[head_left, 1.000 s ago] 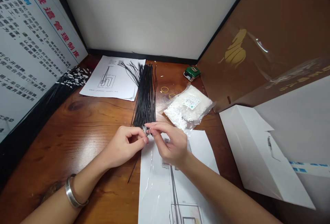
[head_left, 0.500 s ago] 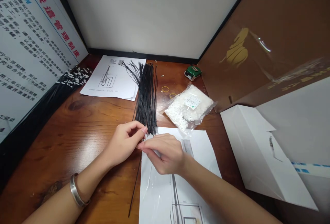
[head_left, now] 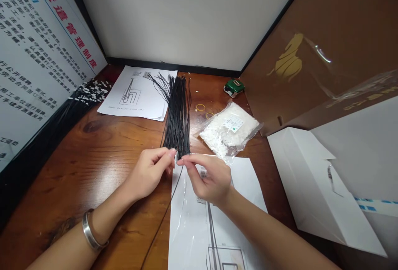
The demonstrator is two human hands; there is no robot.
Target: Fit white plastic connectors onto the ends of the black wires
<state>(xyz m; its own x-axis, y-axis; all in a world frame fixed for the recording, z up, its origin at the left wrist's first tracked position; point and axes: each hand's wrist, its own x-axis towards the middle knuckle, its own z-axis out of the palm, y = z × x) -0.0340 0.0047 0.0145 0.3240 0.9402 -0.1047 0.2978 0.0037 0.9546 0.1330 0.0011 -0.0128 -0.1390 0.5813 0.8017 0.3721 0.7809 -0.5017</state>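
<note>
A bundle of thin black wires (head_left: 178,116) lies lengthwise on the wooden table (head_left: 102,154). Just below its near end my left hand (head_left: 151,172) and my right hand (head_left: 207,176) meet, both pinched. The right thumb and forefinger grip the end of a single black wire (head_left: 161,224) that trails down toward me. The left fingertips are pinched close to the same wire end; what they grip is too small to make out. A silver bracelet sits on my left wrist.
A clear bag of small white parts (head_left: 229,131) lies right of the bundle. Printed sheets lie under my hands (head_left: 239,203) and at the back (head_left: 137,93). Finished wires with white tips (head_left: 83,96) lie left. A green object (head_left: 234,88), rubber bands, white box (head_left: 314,183).
A single wire has come out of the bundle and now hangs longer toward me. My right hand dropped to the left fingers, then rose again to the bundle's end.
</note>
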